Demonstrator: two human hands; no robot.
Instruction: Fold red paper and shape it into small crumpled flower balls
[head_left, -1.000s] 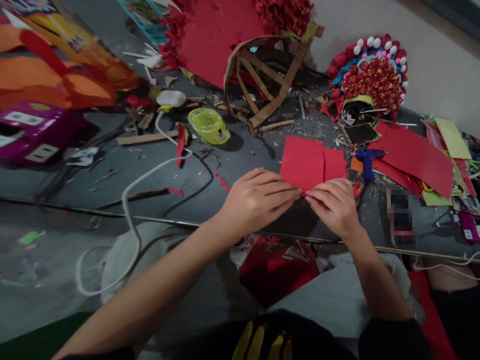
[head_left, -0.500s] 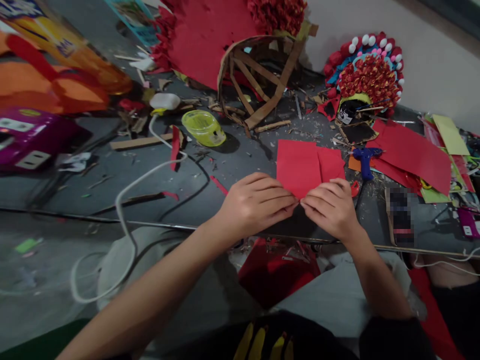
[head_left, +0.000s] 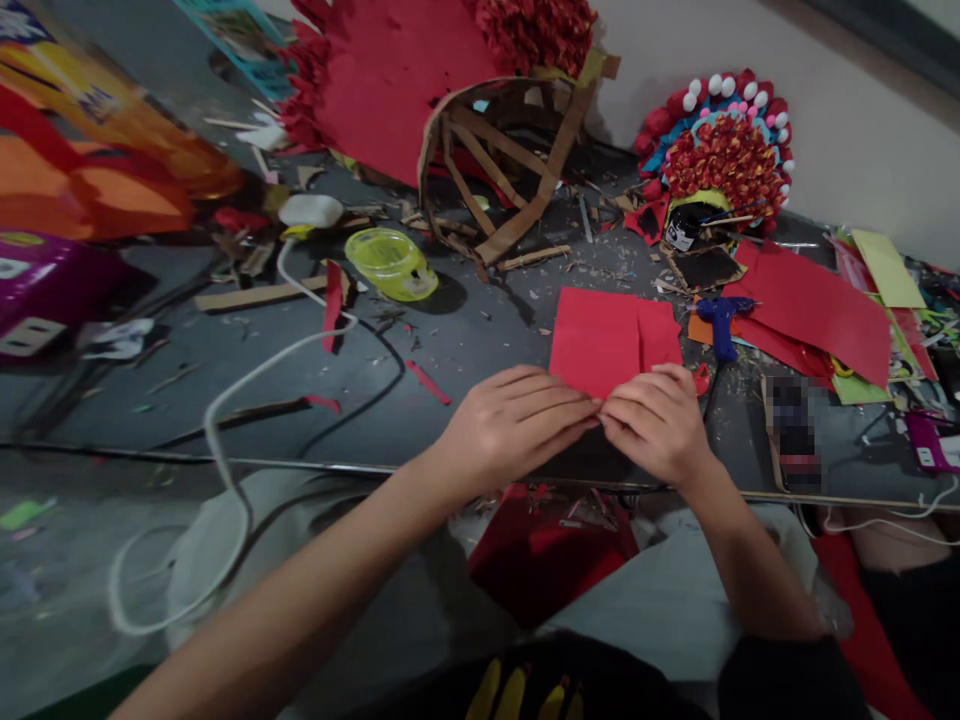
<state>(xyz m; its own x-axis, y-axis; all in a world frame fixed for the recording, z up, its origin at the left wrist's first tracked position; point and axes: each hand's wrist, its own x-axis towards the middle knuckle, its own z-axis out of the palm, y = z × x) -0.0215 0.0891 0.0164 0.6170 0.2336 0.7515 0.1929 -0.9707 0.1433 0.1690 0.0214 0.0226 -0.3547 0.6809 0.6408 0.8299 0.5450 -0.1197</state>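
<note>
A red paper sheet (head_left: 611, 338) lies on the dark table (head_left: 465, 340) just beyond my hands, with a fold or overlap line running down its right part. My left hand (head_left: 514, 425) pinches its near edge, fingers pressed together and pointing right. My right hand (head_left: 658, 425) pinches the same edge from the other side, fingertips meeting those of the left. The near edge of the sheet is hidden under my fingers. More red paper (head_left: 547, 555) rests in my lap below the table edge.
A cardboard frame covered in red paper (head_left: 487, 170) stands at the back, a flowered headdress (head_left: 720, 150) to its right. A blue glue gun (head_left: 721, 322), red sheets (head_left: 814, 310), a yellow tape dispenser (head_left: 390, 262), a white cable (head_left: 247, 400) and scraps surround the work spot.
My hands keep the same pinch on the sheet's near edge. The view has drifted slightly, so everything sits a little lower and to the left.
</note>
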